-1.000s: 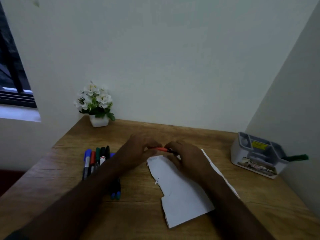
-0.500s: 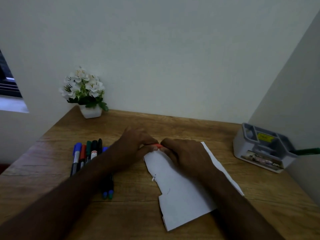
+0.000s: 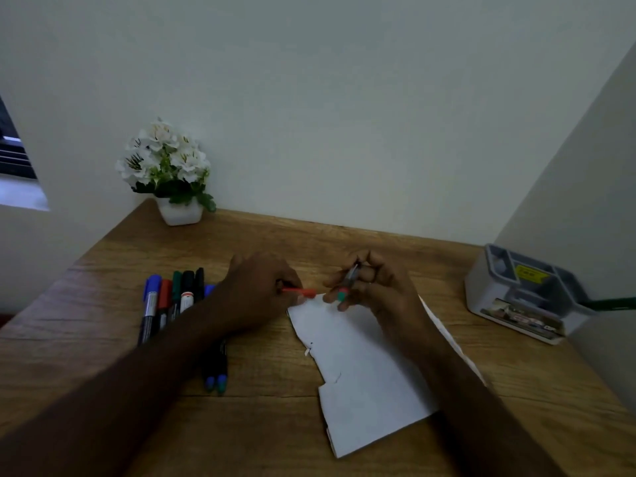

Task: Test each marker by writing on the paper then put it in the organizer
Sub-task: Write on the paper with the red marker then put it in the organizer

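Observation:
My left hand [image 3: 258, 287] pinches a red marker cap [image 3: 298, 291] just above the top edge of the white paper [image 3: 364, 380]. A short gap to the right, my right hand [image 3: 377, 287] grips the marker's barrel [image 3: 350, 276], whose lower end points down at the paper's top corner. Several capped markers [image 3: 172, 299] lie side by side on the wooden desk [image 3: 268, 366] at the left. Two more markers [image 3: 216, 382] poke out from under my left forearm. The grey-white organizer [image 3: 512, 290] stands at the right wall with a green marker [image 3: 614, 302] sticking out of it.
A white pot of white flowers [image 3: 172, 177] stands in the desk's back left corner. Walls close off the back and the right side. A window opening shows at the far left.
My hands, joined on the red marker earlier, have drawn apart. The cap is now off in my left hand and the barrel is in my right. The view has shifted slightly.

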`<state>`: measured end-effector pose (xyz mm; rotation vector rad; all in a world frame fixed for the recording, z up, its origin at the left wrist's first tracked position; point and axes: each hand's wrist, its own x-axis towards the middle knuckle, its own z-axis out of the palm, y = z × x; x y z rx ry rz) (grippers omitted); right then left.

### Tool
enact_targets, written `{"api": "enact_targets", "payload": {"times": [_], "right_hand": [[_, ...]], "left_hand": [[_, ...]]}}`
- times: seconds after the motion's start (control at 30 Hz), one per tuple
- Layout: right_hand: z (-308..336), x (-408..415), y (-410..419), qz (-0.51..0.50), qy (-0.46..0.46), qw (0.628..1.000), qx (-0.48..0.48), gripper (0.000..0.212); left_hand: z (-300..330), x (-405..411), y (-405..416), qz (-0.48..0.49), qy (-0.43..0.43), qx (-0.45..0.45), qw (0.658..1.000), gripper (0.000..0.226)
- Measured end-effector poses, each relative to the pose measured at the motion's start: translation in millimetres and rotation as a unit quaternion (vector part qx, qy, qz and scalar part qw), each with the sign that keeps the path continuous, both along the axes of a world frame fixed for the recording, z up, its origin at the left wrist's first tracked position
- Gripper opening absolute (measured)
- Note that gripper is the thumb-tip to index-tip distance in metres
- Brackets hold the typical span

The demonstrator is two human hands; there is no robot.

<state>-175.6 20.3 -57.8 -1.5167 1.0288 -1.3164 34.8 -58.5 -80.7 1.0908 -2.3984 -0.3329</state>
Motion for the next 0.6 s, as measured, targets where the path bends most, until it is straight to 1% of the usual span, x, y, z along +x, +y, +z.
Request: {"api": "enact_targets", "payload": {"times": [0.03,0.07,0.13,0.17,0.23,0.27,0.3,0.37,0.47,0.53,0.6], "right_hand": [[0,4,0,-0.01,-0.003,1.0,0.0,0.014],[-1,7,1,-0.04,0.026,0.999,-0.017,0.016],[-7,12,7,-0.101,0.144,0.982,-0.062,0.026],[-10,13,10,-0.111,0.183,0.975,-0.054,0.035],[-15,15,14,-0.122,0.186,0.974,0.037,0.046],[-16,16,15,-0.125,0.186,0.972,0.066,0.046],[-17,16,16,-0.124,0.191,0.971,0.068,0.041],[-16,15,18,-0.118,0.202,0.971,0.039,0.028],[-11,11,16,-0.104,0.239,0.965,0.008,0.013],[-8,11,9,-0.117,0.264,0.957,0.015,0.011],[-9,15,3,-0.149,0.265,0.952,0.028,0.013]], "left_hand": [[0,0,1,0.004,-0.016,0.0,1.0,0.017],[1,0,1,0.009,-0.027,-0.001,1.0,0.016],[2,0,2,0.013,-0.036,0.006,0.999,0.017],[3,1,1,0.015,-0.041,0.015,0.999,0.021],[2,2,0,0.018,-0.051,0.036,0.998,0.036],[1,3,0,0.017,-0.053,0.047,0.997,0.045],[0,4,0,0.014,-0.052,0.056,0.997,0.051],[0,6,1,0.006,-0.055,0.079,0.995,0.056],[1,6,0,0.002,-0.066,0.099,0.993,0.057],[1,5,-1,0.006,-0.076,0.101,0.992,0.058],[-1,5,-2,0.009,-0.082,0.104,0.991,0.061]]}}
